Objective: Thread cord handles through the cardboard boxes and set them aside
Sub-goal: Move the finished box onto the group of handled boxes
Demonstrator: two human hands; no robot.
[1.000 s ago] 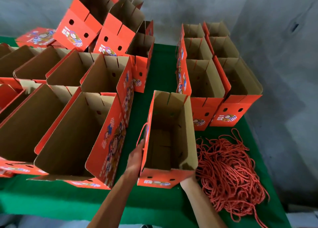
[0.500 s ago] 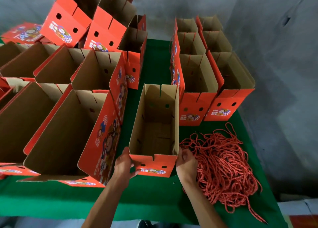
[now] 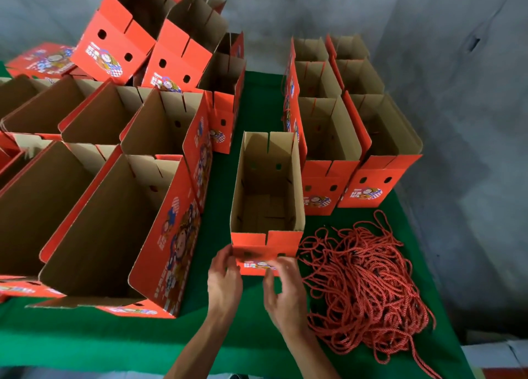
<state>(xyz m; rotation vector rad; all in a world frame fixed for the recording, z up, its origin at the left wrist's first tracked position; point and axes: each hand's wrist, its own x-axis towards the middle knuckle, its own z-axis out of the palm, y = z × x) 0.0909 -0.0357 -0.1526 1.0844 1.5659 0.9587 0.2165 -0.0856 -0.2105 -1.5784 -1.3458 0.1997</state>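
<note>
An open red cardboard box (image 3: 267,178) stands upright on the green table, its brown inside facing up and two cord holes in its near red panel (image 3: 263,252). My left hand (image 3: 225,278) is just in front of the panel's left corner, thumb touching it. My right hand (image 3: 281,290) is in front of the panel's right half, with loosely bent fingertips against the printed label, blurred by motion. Neither hand holds a cord. A heap of red cord handles (image 3: 363,287) lies right of the box, close to my right hand.
Two rows of open boxes (image 3: 380,138) stand behind and right of the middle box. Many larger open boxes (image 3: 94,224) crowd the left half, with more stacked and tilted at the back (image 3: 125,32). A grey wall is beyond; green cloth (image 3: 143,347) lies near me.
The box was tilted, then stood upright. My hands have left its two sides and come together in front of its near panel.
</note>
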